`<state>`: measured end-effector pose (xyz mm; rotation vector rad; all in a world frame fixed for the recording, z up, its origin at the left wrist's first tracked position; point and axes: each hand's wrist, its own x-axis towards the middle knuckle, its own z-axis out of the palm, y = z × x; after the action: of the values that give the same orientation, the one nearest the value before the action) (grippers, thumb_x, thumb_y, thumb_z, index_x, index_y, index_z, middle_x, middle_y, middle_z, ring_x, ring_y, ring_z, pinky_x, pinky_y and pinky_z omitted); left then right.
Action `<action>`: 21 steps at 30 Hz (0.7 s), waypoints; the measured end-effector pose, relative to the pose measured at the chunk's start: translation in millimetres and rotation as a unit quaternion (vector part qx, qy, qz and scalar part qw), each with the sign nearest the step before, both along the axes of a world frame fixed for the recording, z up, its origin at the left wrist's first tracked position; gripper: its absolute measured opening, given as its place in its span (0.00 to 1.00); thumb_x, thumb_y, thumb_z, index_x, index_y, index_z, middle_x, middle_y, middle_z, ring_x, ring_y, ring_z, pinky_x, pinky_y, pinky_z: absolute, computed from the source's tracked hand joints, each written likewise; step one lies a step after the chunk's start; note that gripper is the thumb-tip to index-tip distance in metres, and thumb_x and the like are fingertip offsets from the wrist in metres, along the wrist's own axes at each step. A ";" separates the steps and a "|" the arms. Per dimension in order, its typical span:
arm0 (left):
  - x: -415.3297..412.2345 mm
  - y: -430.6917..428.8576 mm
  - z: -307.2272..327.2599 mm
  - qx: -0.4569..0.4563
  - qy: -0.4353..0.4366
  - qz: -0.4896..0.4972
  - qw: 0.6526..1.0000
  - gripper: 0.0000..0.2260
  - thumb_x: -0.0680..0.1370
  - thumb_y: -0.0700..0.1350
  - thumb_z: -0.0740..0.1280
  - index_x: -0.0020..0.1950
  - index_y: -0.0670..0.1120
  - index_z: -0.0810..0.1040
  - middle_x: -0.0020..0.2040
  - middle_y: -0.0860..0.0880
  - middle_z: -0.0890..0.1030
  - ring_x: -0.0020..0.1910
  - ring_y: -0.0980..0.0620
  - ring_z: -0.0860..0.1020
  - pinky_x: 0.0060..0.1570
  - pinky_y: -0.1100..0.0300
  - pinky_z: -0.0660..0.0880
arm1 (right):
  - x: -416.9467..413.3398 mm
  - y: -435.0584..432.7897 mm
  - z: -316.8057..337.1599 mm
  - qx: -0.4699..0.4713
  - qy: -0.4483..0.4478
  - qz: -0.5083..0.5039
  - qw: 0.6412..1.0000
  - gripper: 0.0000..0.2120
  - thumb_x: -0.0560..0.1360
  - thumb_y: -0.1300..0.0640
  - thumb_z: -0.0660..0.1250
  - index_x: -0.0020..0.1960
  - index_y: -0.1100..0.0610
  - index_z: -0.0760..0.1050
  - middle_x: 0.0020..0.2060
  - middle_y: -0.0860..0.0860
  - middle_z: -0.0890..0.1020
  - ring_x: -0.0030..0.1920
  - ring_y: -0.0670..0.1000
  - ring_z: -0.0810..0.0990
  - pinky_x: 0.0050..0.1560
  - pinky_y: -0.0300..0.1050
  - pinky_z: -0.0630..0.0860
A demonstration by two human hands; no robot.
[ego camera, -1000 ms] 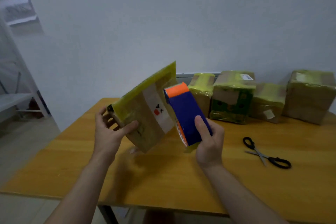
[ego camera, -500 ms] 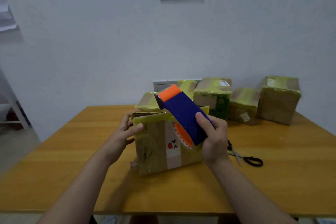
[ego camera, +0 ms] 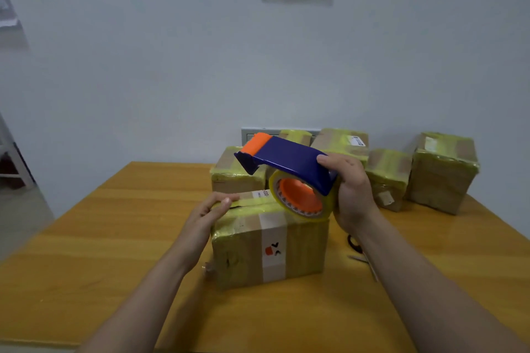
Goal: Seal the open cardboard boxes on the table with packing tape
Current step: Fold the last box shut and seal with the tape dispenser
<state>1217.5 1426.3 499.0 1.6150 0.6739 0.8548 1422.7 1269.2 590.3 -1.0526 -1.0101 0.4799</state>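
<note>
A brown cardboard box (ego camera: 269, 249) wrapped in yellowish tape stands on the wooden table (ego camera: 114, 238), with a white label strip down its front. A dark gap shows along its top seam. My left hand (ego camera: 209, 212) presses flat on the box's top left edge. My right hand (ego camera: 348, 192) grips a blue and orange tape dispenser (ego camera: 286, 163) holding a roll of clear tape (ego camera: 301, 198). The roll rests on the right part of the box's top, with the orange blade end pointing left and up.
Several taped boxes (ego camera: 441, 169) line the back of the table by the wall. Black-handled scissors (ego camera: 358, 252) lie right of the box, partly hidden by my right forearm. A white shelf frame (ego camera: 11, 163) stands at far left.
The box went from tilted in the air to standing upright on the table. My left hand shifted onto its top edge. The dispenser swung down so its roll sits on the box top.
</note>
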 end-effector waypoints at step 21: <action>5.9 15.4 66.9 0.051 0.091 0.047 0.993 0.17 0.81 0.33 0.66 0.65 0.49 0.81 0.48 0.52 0.88 0.46 0.54 0.85 0.45 0.62 0.80 | 26.1 37.7 -13.2 -0.132 -0.005 0.026 0.991 0.17 0.74 0.45 0.63 0.34 0.49 0.86 0.32 0.48 0.83 0.37 0.46 0.81 0.45 0.42 0.75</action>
<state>1223.4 1441.7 566.0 1.7793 0.8524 0.8262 1448.7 1306.9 577.1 -1.2678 -1.0033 0.6646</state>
